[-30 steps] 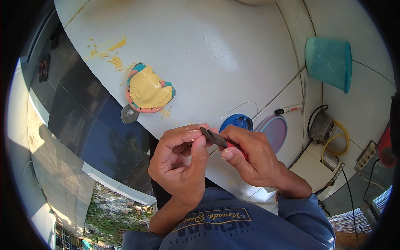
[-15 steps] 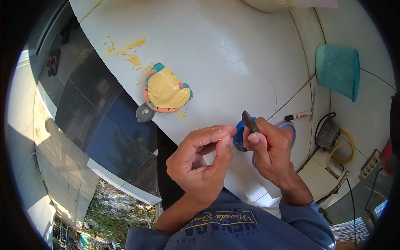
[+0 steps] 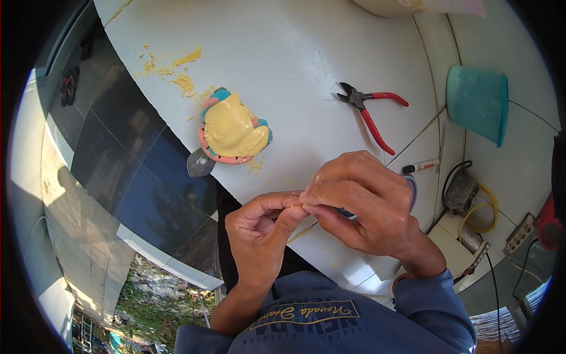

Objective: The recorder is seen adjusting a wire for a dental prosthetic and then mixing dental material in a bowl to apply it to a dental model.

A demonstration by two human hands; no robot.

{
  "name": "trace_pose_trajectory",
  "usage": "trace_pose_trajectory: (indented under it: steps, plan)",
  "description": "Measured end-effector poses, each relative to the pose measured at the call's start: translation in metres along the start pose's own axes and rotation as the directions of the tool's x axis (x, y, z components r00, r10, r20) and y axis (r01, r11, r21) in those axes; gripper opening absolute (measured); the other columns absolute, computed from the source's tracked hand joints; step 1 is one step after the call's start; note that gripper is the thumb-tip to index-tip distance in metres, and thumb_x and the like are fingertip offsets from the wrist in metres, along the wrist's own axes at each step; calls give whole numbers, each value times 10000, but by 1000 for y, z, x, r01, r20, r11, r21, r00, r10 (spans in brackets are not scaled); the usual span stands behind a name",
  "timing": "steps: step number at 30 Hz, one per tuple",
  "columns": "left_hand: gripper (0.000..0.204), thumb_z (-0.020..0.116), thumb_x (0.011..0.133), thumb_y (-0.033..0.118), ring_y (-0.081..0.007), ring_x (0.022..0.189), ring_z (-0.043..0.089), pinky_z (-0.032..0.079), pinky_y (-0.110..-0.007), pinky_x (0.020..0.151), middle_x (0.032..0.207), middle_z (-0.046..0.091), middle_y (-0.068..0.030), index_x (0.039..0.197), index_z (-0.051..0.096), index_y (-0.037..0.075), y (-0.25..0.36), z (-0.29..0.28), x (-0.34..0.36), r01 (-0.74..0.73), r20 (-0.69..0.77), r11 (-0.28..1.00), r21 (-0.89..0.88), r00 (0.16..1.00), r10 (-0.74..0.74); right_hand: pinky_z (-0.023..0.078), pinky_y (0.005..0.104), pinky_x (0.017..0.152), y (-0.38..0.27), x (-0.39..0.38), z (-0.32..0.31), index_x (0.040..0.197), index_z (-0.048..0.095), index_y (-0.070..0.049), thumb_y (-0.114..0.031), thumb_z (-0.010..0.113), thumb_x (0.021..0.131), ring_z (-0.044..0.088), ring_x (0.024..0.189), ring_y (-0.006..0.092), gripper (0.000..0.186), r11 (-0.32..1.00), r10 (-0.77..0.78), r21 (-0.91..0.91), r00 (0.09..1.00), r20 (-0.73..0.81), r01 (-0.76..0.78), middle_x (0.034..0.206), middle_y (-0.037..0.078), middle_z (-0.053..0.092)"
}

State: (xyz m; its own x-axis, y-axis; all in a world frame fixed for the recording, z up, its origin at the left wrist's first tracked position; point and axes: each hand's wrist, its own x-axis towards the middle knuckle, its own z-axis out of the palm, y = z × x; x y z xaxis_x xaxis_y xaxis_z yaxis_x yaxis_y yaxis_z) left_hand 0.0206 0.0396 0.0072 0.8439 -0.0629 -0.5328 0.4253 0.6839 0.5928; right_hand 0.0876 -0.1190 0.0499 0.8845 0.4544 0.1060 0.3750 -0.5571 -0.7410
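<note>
My left hand (image 3: pixel 259 236) and my right hand (image 3: pixel 362 200) meet at their fingertips, both pinched closed on something too small or hidden to make out. Red-handled cutting pliers (image 3: pixel 377 124) lie spread on the white tiled worktop (image 3: pixel 295 71) above my right hand. Up and left of my hands sits a dental-tray-like piece (image 3: pixel 233 127) with a grey metal handle, pink and teal material and a smooth yellow mass on top, crumbs around it. Behind my right hand are a mostly hidden dark blue item and a round lid (image 3: pixel 411 192).
A teal bucket (image 3: pixel 477 100), a marker (image 3: pixel 420 166), a grey machine with yellow hose (image 3: pixel 460 194) and a power strip (image 3: pixel 519 230) are at the right. A pale container (image 3: pixel 389 6) is at the back. Left of the worktop's edge, sandals (image 3: pixel 69 85) lie on dark floor tiles.
The pliers have left my right hand and now lie on the worktop. My right hand has come leftward to meet my left hand's fingertips, which moved slightly downward.
</note>
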Motion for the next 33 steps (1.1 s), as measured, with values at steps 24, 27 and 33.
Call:
trace_pose_trajectory:
  steps: [24, 27, 33]
  plan:
    - [249, 721, 896, 57, -229, 972, 693, 541, -324, 861, 1025, 705, -206, 1075, 658, -105, -14, -7, -7, -178, 108, 974, 139, 981, 164, 550, 310, 649, -1, 34, 30, 819, 658, -27, 4, 732, 686, 680, 835, 237, 155, 965, -160, -230, 979, -129, 127, 983, 159, 674]
    - [326, 782, 841, 98, -224, 931, 700, 530, -309, 820, 1028, 712, -195, 1073, 672, -103, -23, -12, -8, -307, 245, 877, 369, 943, 227, 539, 307, 668, 2, 53, 40, 801, 670, -29, 10, 746, 666, 682, 861, 236, 160, 937, -254, -294, 947, -196, 190, 1026, 170, 679]
    - [324, 792, 830, 108, -243, 857, 708, 535, -295, 766, 1011, 713, -198, 1060, 679, -91, -27, -11, -11, -282, 157, 877, 389, 958, 238, 491, 346, 702, 6, 67, 66, 757, 598, -45, 10, 731, 576, 645, 801, 253, 231, 926, -320, -292, 906, -277, 238, 969, 95, 676]
